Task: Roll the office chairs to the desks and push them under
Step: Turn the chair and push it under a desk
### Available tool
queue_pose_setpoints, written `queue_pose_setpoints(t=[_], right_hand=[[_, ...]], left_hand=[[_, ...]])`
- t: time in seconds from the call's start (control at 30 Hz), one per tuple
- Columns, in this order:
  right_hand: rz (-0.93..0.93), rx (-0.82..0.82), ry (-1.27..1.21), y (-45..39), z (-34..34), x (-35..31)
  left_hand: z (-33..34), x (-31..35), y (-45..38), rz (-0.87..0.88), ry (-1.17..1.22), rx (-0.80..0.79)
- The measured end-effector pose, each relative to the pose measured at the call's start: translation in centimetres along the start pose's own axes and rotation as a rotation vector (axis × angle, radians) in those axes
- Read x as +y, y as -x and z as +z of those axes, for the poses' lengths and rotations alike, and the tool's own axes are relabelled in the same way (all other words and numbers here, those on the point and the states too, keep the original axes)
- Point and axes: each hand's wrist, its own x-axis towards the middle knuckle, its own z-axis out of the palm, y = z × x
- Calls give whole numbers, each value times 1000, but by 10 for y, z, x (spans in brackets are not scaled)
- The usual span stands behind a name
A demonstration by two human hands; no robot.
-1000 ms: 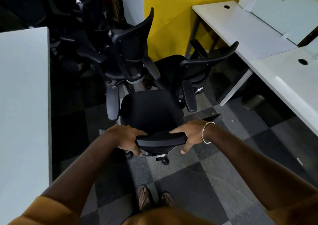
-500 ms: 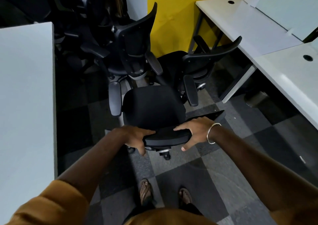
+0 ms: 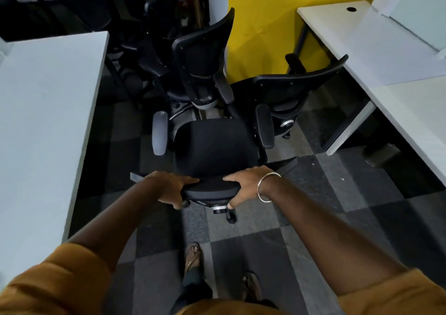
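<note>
So since a second ago the chair has come a bit further out from the cluster and the view has tipped down, with both feet now showing on the floor, one ahead of the other.

The left hand and right hand are both wrapped over the top edge of the black fabric-seated office chair, one at each end of the backrest, fingers curled under it. The chair sits straight ahead of the person, seat facing away, armrests running front-to-back.

The thing that matters next: the white desk on the left runs just beside the chair, and the white desks on the right are further off. Probably needs a swivel either way. More black mesh-backed chairs are crowded right behind it by the yellow wall.
</note>
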Motion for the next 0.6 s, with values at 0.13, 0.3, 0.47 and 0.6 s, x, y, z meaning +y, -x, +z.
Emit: queue_pose_setpoints(t=[0.13, 0.3, 0.47, 0.6], right_hand=[[-42, 6, 44, 15, 18, 8], [-88, -11, 115, 36, 41, 8], [-124, -8, 175, 59, 68, -2], [-135, -17, 217, 75, 91, -19]], left_hand=[[24, 29, 13, -54, 12, 50], [58, 59, 35, -89, 9, 134], [96, 77, 54, -106, 19, 162], [132, 85, 72, -109, 45, 166]])
